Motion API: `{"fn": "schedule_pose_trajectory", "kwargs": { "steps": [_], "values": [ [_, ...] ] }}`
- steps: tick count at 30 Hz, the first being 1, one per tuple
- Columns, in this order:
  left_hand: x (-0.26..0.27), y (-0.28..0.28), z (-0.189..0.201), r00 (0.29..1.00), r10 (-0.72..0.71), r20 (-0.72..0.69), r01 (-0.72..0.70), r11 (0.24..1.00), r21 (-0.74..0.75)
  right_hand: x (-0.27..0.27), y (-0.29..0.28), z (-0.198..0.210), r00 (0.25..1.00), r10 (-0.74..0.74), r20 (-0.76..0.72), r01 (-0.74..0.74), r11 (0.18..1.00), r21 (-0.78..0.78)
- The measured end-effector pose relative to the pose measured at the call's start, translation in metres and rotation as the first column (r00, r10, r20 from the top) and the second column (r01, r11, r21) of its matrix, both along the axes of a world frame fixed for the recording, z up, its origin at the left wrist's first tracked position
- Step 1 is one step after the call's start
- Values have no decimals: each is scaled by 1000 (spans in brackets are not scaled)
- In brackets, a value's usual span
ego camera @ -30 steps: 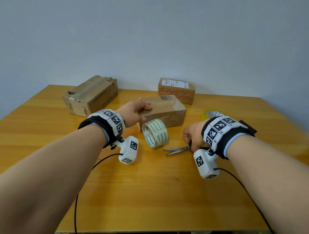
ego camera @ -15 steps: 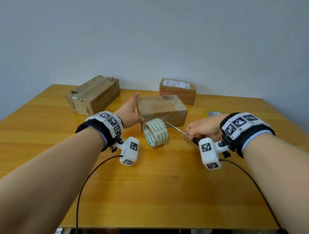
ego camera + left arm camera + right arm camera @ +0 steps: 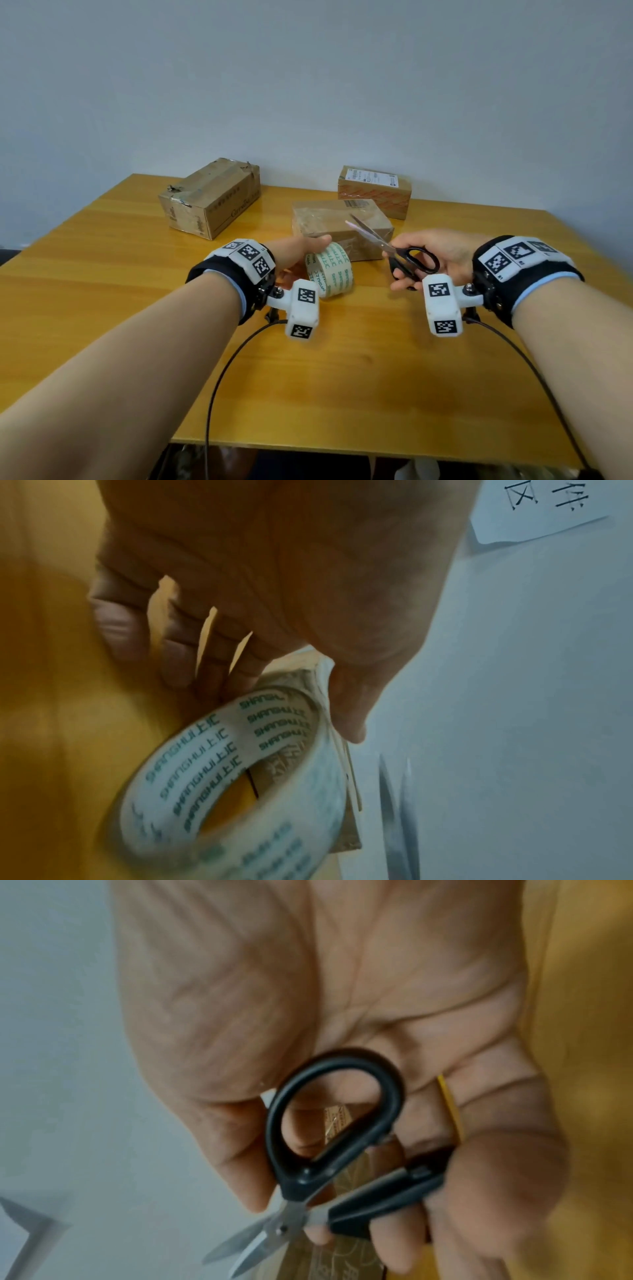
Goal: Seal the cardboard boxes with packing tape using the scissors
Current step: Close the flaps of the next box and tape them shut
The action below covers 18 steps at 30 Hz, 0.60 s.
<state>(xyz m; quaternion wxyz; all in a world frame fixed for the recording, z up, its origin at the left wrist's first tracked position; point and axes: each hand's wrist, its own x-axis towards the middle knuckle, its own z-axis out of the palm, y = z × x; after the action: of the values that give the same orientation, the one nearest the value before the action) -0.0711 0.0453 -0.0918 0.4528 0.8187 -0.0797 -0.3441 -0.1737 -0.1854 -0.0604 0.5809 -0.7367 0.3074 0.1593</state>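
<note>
Nearest the person, two bare forearms reach over the yellow wooden bench (image 3: 308, 383), each wrist wrapped in a dark band with black-and-white markers and a white camera block hanging below it.

The right hand (image 3: 442, 255) is raised above the bench with its grip curled round the black-handled scissors (image 3: 397, 251). In the right wrist view the fingers (image 3: 404, 1234) wrap the lower handle while the other loop lies loose against the palm. The blades are slightly parted and point up and away, toward the left hand.

The left hand (image 3: 298, 251) sits just to the left of the scissor tips. Its grip is spread and relaxed: the straight fingers (image 3: 178, 656) reach down one side of the tape roll (image 3: 329, 270) and the thumb lies along the other. Whether it truly grasps the roll cannot be told; the wrist view is blurred. The roll stands on edge on the bench, clear tape with green lettering, directly under the left grip.

Just beyond both grips lies the middle cardboard box (image 3: 342, 226), its top glossy with tape, touching or nearly touching the roll. Farther left of the left grip sits a larger worn box (image 3: 209, 197). Farthest back, behind the scissors, a small box with a white label (image 3: 375, 190) stands near the pale wall (image 3: 308, 85).
</note>
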Motion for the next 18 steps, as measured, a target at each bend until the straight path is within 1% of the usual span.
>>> {"fn": "schedule_pose_trajectory", "kwargs": {
  "steps": [3, 6, 11, 14, 18],
  "values": [
    [1, -6, 0, 998, 54, -46, -56, 997, -48, 3, 0, 8, 998, 37, 45, -37, 999, 0],
    [6, -11, 0, 992, 87, -88, -97, 988, -123, 9, -5, 11, 993, 104, 54, -101, 993, -57],
    [6, -9, 0, 978, 51, -203, -98, 969, -227, 16, -18, 7, 965, 262, -20, -263, 962, -77],
    [9, -5, -3, 969, 11, -246, -79, 960, -268, 21, -26, 6, 964, 265, -30, -266, 961, -80],
    [16, -4, -7, 972, 10, -233, -81, 952, -295, 26, -28, 4, 954, 298, -26, -298, 954, -15]
  ]
}}
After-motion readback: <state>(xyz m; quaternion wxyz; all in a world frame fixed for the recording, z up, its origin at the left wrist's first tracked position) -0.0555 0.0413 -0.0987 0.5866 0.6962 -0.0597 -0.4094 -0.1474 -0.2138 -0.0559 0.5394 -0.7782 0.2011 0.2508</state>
